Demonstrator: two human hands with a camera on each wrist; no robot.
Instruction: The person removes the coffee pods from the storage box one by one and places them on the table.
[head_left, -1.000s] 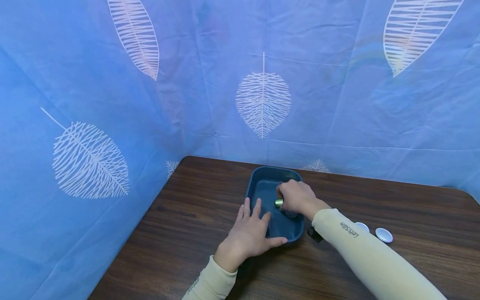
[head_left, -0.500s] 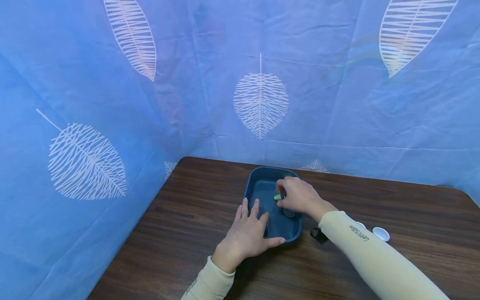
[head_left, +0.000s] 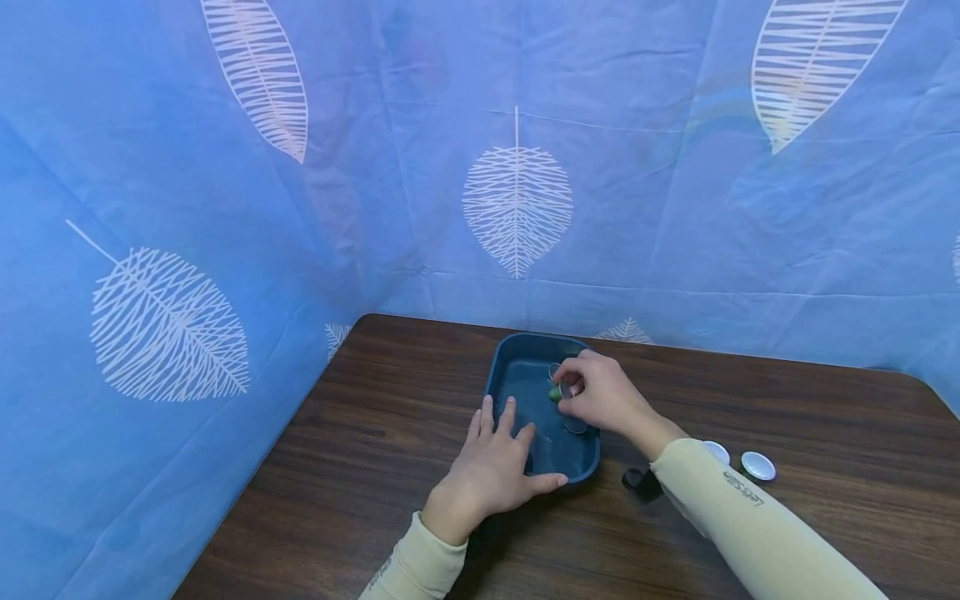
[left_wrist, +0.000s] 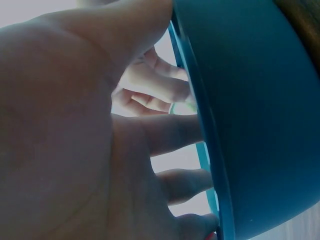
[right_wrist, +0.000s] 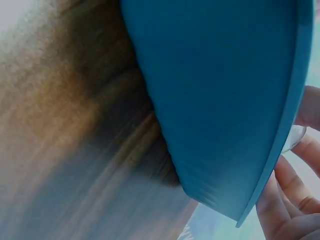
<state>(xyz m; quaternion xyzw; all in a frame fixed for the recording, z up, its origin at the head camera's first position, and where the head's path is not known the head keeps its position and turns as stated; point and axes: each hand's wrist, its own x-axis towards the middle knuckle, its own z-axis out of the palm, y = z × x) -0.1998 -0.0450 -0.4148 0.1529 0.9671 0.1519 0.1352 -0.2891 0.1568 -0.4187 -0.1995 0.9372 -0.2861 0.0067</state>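
Observation:
A dark blue rectangular tray (head_left: 516,346) stands on the table in the head view. My left hand (head_left: 486,475) rests on its near left corner with straight, spread fingers, the fingertips reaching over the rim. Above the tray's right half, my right hand (head_left: 600,392) pinches a small green coffee capsule (head_left: 555,393) by its round rim. That hand's fingers cover part of the capsule. Just the pale rims of other round pieces (head_left: 575,427) show on the tray floor. In the right wrist view the tray wall (right_wrist: 220,100) hides much of the hand.
Two white round discs (head_left: 757,465) lie on the dark wooden table (head_left: 420,392), right of the tray and close to the right sleeve. A small black object (head_left: 641,483) shows under the right wrist. A blue leaf-patterned cloth (head_left: 420,167) hangs behind the table.
My right hand has risen slightly, turning the green capsule so that its round rim shows. My left hand keeps its place on the tray. The head view has shifted slightly.

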